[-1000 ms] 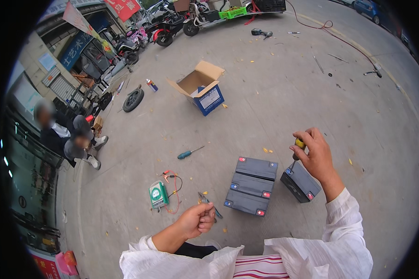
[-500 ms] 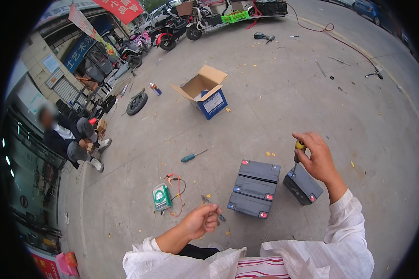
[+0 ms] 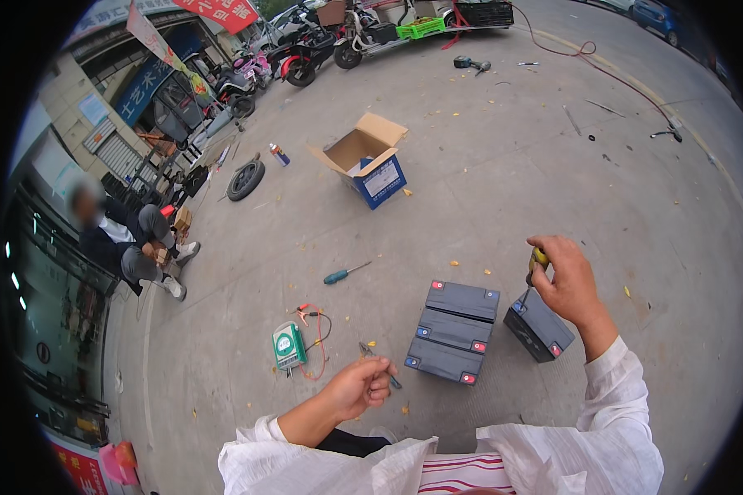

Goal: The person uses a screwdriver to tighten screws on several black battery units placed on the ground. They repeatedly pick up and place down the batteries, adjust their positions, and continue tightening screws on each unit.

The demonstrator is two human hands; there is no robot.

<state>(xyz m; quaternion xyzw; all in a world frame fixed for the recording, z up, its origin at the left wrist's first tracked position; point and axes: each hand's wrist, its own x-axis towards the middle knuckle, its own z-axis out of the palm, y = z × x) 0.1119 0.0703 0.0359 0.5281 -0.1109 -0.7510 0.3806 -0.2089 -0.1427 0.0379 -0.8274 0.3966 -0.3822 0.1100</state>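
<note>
My right hand (image 3: 568,280) grips a yellow-and-dark screwdriver (image 3: 538,260), its tip at the blue terminal of a single dark grey battery (image 3: 541,326). To its left, three matching batteries (image 3: 452,332) lie side by side, with red and blue terminals. My left hand (image 3: 359,386) is closed with fingertips pinched; anything between them is too small to name. Behind it, pliers (image 3: 393,381) lie on the pavement, partly hidden. A green-and-white tester (image 3: 288,346) with red and black clip leads is at the left, and a teal screwdriver (image 3: 337,277) lies above it.
An open blue carton (image 3: 378,181) stands ahead, near a tire (image 3: 245,179) and spray can (image 3: 279,154). A seated person (image 3: 132,243) is by the left shopfront. Scooters (image 3: 348,51) line the back; a power tool (image 3: 470,64), loose tools and a red hose (image 3: 627,80) lie at the upper right.
The view has shifted slightly, moving the scene a little in the picture. My right hand stays with the screwdriver at the battery terminal, turned slightly. My left hand remains closed.
</note>
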